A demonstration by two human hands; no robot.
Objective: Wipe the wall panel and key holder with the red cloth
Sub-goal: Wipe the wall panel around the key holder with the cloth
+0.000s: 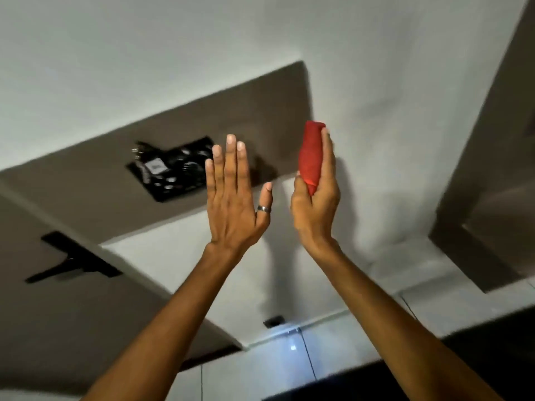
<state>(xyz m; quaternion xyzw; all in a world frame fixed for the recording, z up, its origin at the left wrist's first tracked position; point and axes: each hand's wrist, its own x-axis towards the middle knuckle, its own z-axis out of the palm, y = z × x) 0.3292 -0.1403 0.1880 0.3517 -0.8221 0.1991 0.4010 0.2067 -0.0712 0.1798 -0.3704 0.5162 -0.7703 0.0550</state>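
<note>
We see a dim, soft, motion-blurred view tilted by the wide lens, hand shadows falling on the white wall point(376, 68) and a glare spot on the floor tiles point(292, 347).

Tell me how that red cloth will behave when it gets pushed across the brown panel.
The red cloth is bunched into a soft roll in the right hand, so it probably squashes and flattens under pressure rather than staying stiff. It looks light, gripped easily by one hand. Loosely held, it may unroll or drag on the wall panel.
</note>
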